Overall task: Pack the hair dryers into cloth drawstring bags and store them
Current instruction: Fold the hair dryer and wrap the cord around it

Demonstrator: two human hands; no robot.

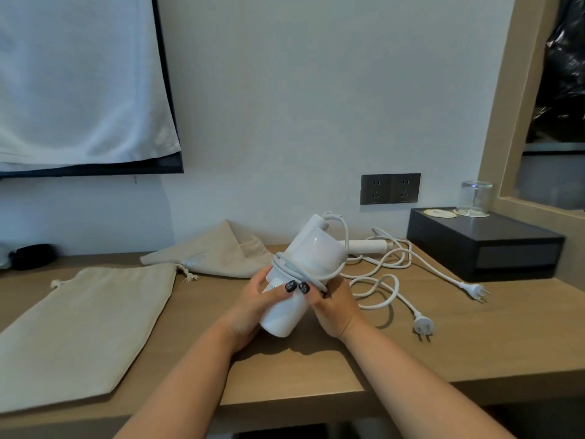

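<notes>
A white hair dryer point(311, 251) is held above the wooden desk point(474, 340), its cord wound round the body. My left hand point(253, 307) grips the barrel from the left. My right hand point(335, 307) holds it from the right, fingers pinching the wound cord. The cord's free end trails right to a plug point(423, 327) on the desk. A second white hair dryer point(367, 246) lies behind, partly hidden, its cord running to another plug point(474, 290). A flat beige drawstring bag point(85, 331) lies at the left. Another beige bag point(221, 251) lies crumpled behind it.
A black box point(484, 245) stands at the back right with an upturned glass point(474, 198) and coasters on it. Dark wall sockets point(390, 188) sit above the desk. A small black object point(33, 255) lies far left. A towel-draped screen point(79, 83) hangs upper left.
</notes>
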